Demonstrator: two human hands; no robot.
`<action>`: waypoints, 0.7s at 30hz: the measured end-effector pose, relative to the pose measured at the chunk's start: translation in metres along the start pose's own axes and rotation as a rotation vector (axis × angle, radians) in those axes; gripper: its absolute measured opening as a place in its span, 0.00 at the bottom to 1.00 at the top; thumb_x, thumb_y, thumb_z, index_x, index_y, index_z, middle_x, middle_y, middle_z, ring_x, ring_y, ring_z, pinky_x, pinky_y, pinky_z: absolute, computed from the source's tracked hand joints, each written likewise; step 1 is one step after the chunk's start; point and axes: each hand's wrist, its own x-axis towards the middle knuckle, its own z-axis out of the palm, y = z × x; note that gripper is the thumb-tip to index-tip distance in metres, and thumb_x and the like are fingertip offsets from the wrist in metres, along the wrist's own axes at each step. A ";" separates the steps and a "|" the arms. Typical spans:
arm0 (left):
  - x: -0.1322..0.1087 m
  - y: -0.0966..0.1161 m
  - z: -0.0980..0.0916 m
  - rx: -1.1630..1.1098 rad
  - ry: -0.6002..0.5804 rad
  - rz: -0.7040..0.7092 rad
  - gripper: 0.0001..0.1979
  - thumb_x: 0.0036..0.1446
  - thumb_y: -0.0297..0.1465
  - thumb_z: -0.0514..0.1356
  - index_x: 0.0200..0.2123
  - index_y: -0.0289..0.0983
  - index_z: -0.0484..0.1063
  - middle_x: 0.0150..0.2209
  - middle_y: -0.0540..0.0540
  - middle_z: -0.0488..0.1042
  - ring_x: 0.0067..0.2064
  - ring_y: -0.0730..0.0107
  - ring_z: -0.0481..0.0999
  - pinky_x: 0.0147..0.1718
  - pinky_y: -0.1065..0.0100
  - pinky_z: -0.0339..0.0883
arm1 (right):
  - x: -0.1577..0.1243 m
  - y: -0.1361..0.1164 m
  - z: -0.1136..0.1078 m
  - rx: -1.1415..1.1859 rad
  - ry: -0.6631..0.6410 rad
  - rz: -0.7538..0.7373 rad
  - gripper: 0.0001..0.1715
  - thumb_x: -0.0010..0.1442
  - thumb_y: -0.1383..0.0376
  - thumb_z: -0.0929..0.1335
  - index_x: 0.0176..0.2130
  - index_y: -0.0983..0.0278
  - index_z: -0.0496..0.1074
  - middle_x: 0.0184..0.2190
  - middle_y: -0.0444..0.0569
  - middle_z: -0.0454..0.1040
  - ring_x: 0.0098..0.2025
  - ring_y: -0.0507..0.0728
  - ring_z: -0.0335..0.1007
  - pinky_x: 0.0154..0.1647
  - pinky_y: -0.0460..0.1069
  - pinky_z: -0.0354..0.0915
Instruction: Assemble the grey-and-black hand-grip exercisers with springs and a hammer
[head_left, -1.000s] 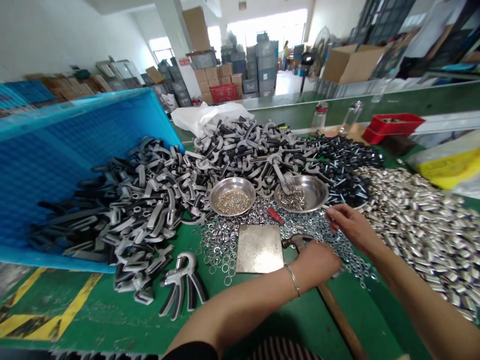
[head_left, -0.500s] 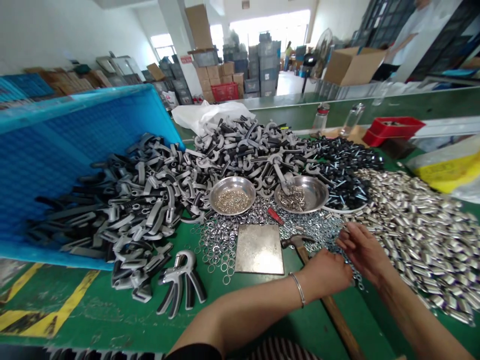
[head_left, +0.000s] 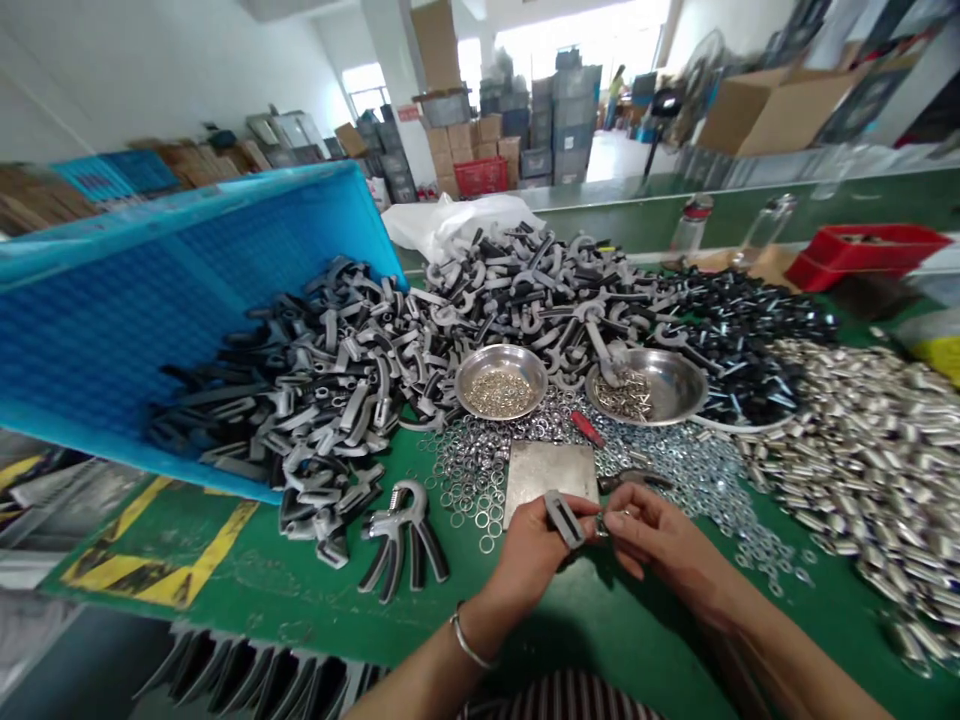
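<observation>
My left hand (head_left: pixel 521 555) is closed around a grey handle piece (head_left: pixel 559 515), gripping it so that its slotted side faces up between thumb and fingers, at the near edge of the steel plate. My right hand (head_left: pixel 667 548) meets it from the other side, thumb and fingertips pinching a small metal piece (head_left: pixel 601 524) just beside the handle; it is too small for me to tell its shape, or whether my left fingertips touch it too. A bracelet (head_left: pixel 470 642) circles my left wrist.

Just beyond my hands lies the steel plate (head_left: pixel 551 462), flat on the green table (head_left: pixel 255 570), with the head of a hammer (head_left: pixel 637 478) to its right; my right hand and arm hide much of its shaft. Loose rings (head_left: pixel 487 500) spread left of the plate, and small nuts (head_left: pixel 701 470) lie to the right. A finished-looking hand grip (head_left: pixel 405 535) sits left of my left hand.

Farther out stand two metal dishes (head_left: pixel 681 385) with tiny parts in them, a red object (head_left: pixel 587 428) lying nearer me. Behind them rises a heap of grey-and-black handles (head_left: pixel 525 290), spilling from a tipped blue crate (head_left: pixel 187 270). Silver cylinders (head_left: pixel 877 470) cover the far right.
</observation>
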 end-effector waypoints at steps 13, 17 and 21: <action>-0.008 0.000 -0.027 0.255 0.014 0.402 0.05 0.55 0.33 0.68 0.35 0.39 0.82 0.35 0.45 0.78 0.37 0.68 0.78 0.39 0.70 0.71 | 0.010 0.013 0.020 0.503 -0.124 0.228 0.11 0.59 0.63 0.75 0.38 0.69 0.74 0.28 0.41 0.63 0.25 0.44 0.54 0.28 0.41 0.63; -0.008 -0.004 -0.033 0.346 -0.019 0.478 0.06 0.57 0.31 0.66 0.39 0.40 0.81 0.37 0.45 0.78 0.38 0.68 0.77 0.41 0.69 0.70 | 0.016 0.009 0.020 0.331 -0.053 0.136 0.12 0.61 0.59 0.73 0.39 0.65 0.73 0.24 0.37 0.61 0.23 0.44 0.55 0.25 0.42 0.63; -0.005 0.000 -0.047 0.501 0.019 0.331 0.14 0.54 0.22 0.62 0.42 0.40 0.77 0.40 0.47 0.77 0.42 0.67 0.76 0.45 0.67 0.67 | 0.020 -0.002 0.015 -0.120 0.079 -0.044 0.15 0.60 0.56 0.73 0.42 0.61 0.71 0.28 0.41 0.73 0.30 0.52 0.71 0.34 0.48 0.69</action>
